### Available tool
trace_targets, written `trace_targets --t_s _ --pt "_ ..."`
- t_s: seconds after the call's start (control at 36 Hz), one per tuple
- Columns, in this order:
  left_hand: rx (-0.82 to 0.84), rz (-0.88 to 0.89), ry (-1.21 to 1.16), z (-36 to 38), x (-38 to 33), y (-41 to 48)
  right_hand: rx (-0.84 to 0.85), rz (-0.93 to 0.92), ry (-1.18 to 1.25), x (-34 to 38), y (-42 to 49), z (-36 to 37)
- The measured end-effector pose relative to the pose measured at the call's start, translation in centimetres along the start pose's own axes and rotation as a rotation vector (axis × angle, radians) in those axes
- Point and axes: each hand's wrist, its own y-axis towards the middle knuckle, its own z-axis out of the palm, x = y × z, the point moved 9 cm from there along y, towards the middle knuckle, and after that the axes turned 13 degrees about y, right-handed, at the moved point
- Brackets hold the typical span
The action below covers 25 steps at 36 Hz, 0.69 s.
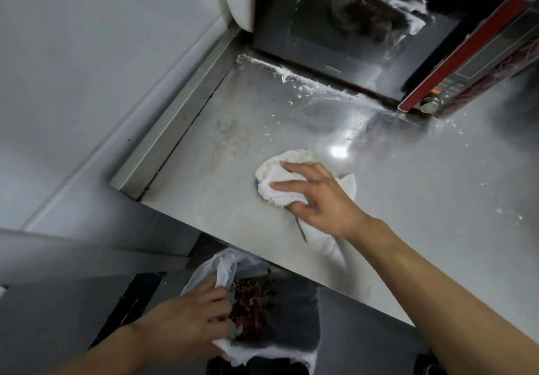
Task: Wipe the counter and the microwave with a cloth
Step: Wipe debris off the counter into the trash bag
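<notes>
Steel counter [204,147], smeared; microwave [350,25] stood at 1 o'clock. Forearm in from 5 o'clock, right hand [318,197] pressed spread, near-straight fingers on the cloth [280,176] at centre. At 7 o'clock, below the edge, left hand [186,316] gripped a white bag [227,267].

The only word that can be read is the brand name "Galanz", in small pale letters on the dark lower frame of the microwave [320,39] door, near the middle of its bottom edge and just above the counter [218,185]. The control panel [449,86] on the microwave's right side, edged in red, carries rows of small buttons and a display window, but any lettering or numbers on them are too blurred to make out.
</notes>
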Motion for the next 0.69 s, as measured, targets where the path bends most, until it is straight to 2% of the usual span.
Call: trace_targets --t_s 0.06,0.11,0.22,0.33,0.53,0.69 --pt "-0.058 0.008 -0.075 -0.5 0.2 0.2 0.001 -0.034 -0.005 1.0 -1.5 1.1" --pt "-0.103 -0.002 -0.035 -0.4 0.3 -0.3 0.017 -0.062 -0.01 2.1 -3.1 2.0" --pt "-0.047 -0.008 -0.054 0.2 0.4 -0.6 0.059 -0.038 0.027 3.6 -5.9 3.9" --pt "-0.02 -0.017 -0.064 0.1 0.6 -0.7 0.004 -0.033 0.057 5.0 -8.1 5.2" --pt "-0.003 -0.003 -0.105 0.5 0.6 -0.9 0.041 -0.182 -0.015 8.1 -11.0 8.3" --pt "-0.023 -0.003 -0.105 0.6 0.6 -1.0 -0.055 -0.178 0.03 8.3 -10.8 7.5"
